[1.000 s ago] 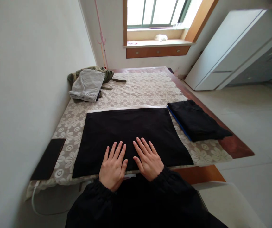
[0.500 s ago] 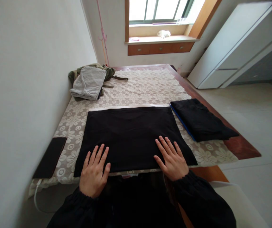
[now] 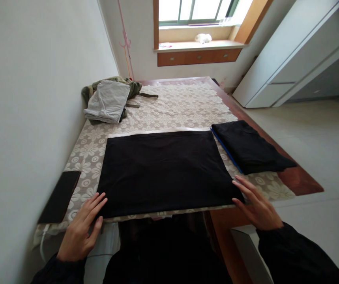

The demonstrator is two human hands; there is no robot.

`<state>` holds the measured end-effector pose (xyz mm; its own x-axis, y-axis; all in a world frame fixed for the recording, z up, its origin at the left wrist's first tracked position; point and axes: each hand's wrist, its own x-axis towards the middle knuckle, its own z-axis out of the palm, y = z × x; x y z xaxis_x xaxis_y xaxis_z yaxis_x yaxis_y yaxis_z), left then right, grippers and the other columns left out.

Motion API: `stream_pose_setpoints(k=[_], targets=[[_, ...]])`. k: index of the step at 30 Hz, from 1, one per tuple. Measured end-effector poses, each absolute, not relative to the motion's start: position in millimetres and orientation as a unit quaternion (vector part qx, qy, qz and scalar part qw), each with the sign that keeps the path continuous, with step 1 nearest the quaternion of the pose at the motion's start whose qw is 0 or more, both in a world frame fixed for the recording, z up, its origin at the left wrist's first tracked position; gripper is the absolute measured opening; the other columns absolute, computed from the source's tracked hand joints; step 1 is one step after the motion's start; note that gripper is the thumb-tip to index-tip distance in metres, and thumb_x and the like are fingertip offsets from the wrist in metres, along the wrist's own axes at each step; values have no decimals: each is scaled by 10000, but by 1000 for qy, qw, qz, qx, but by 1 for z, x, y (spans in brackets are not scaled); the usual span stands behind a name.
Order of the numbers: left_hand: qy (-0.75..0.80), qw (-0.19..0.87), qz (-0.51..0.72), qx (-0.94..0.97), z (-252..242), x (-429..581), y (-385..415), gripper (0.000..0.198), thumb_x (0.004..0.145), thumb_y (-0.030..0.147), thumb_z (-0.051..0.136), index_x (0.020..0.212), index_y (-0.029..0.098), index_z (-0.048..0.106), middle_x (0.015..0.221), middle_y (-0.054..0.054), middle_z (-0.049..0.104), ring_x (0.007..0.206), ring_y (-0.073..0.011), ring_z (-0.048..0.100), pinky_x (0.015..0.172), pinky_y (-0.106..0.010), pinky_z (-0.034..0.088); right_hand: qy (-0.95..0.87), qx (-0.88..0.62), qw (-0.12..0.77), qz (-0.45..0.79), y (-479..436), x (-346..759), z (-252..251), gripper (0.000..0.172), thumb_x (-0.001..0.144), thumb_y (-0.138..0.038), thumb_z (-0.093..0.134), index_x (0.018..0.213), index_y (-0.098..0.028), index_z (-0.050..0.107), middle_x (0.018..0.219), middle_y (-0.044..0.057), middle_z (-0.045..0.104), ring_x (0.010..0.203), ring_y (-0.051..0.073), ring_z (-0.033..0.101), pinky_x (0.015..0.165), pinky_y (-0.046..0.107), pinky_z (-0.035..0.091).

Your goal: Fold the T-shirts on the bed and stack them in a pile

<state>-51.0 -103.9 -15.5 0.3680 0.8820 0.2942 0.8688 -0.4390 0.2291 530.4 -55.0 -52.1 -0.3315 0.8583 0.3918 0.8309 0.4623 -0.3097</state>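
At the far left, beside the pale wall, a flat black rectangular object lies on the lace cloth that covers most of the surface. A white cable hangs from the edge just below it. Next comes the left hand, its fingers stretched out and its thumb apart; this grip is open, with the fingertips over the near left corner of the black fabric.

Farther back on the left, a grey folded cloth rests on a camouflage-patterned item with dark straps. Behind that, a pink stand rises near the corner of the room. The black fabric lies flat in the middle, near the person, with a white strip along its far edge. Beyond the surface, a small white thing sits on the sill below the window.

To the right of the fabric and just beside it lies a folded dark pile with a blue edge. In front of this pile, the right hand reaches over the fabric's near right corner; its grip is open too, with the fingers extended and the thumb held apart. A tall white cabinet stands at the far right.
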Motion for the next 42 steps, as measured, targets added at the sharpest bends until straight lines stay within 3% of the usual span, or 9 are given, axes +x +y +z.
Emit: stream_pose_setpoints(k=[3, 7, 17, 23, 30, 36, 42], targets=[[520, 28, 209, 827, -11, -60, -110, 506, 913, 172, 501, 1412, 254, 482, 1483, -83, 515, 1373, -278, 487, 1160, -484, 399, -834, -485, 259, 54, -63, 543, -49, 453, 924, -223, 601, 1371, -272, 548, 1484, 80, 505, 1356, 295, 493, 1140, 485, 427], [517, 18, 229, 825, -8, -65, -114, 420, 872, 141, 556, 1266, 284, 585, 1398, -65, 585, 1303, -287, 555, 1115, -484, 454, -845, -472, 238, 76, -66, 549, -44, 434, 911, -175, 572, 1335, -261, 579, 1478, 92, 508, 1349, 294, 501, 1119, 475, 452], [529, 10, 267, 805, -5, -66, -118, 273, 874, 171, 628, 1123, 275, 674, 1198, -29, 718, 1140, -248, 668, 1046, -436, 513, -834, -478, 253, 108, -60, 561, -44, 225, 914, -265, 604, 1116, -289, 700, 1379, 61, 612, 1247, 277, 601, 1059, 435, 516], [545, 34, 251, 799, -3, -73, -116, 225, 895, 242, 632, 1114, 261, 680, 1211, -43, 707, 1143, -244, 662, 1029, -424, 517, -813, -482, 302, 126, -53, 553, -38, 168, 924, -242, 593, 1062, -272, 684, 1274, 72, 673, 1160, 256, 653, 1005, 412, 537], [555, -6, 225, 801, -2, -71, -109, 242, 884, 371, 657, 1099, 273, 710, 1162, -44, 715, 1059, -243, 687, 994, -397, 539, -747, -538, 352, 172, -45, 542, -30, 134, 949, -352, 557, 1007, -270, 646, 1102, 58, 750, 1023, 252, 714, 903, 403, 575], [545, -18, 221, 809, 3, -70, -107, 204, 905, 380, 636, 1055, 282, 735, 1117, -36, 730, 1021, -229, 697, 975, -379, 542, -660, -577, 453, 165, -23, 520, -16, 168, 943, -393, 551, 933, -250, 638, 998, 68, 762, 974, 243, 717, 897, 390, 547], [553, -15, 189, 811, 9, -69, -106, 257, 914, 444, 611, 1055, 273, 742, 1113, -43, 733, 1025, -223, 696, 978, -365, 540, -610, -618, 480, 120, 3, 512, -7, 180, 901, -377, 586, 880, -213, 658, 832, 54, 753, 797, 207, 704, 789, 324, 533]])
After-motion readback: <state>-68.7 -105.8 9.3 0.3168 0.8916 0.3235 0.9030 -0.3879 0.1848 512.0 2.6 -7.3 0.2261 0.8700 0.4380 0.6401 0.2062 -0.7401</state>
